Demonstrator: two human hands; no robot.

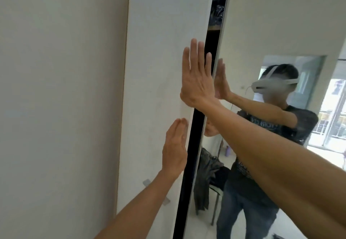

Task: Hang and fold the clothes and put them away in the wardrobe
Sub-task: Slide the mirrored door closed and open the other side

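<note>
Palms flat: left hand point(175, 150) and right hand point(198, 77), fingers straight, nearly together, press white wardrobe door point(159, 51); push evenly sideways.

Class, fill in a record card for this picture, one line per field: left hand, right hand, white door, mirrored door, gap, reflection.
left hand: flat, fingers straight, pressed on the white door, low down near its edge
right hand: flat, fingers straight and upward, higher on the same edge
white door: plain panel, both hands on it
mirrored door: right of the gap
gap: narrow, dark; dim shapes inside near the top
reflection: dark clothes draped over a chair
</note>
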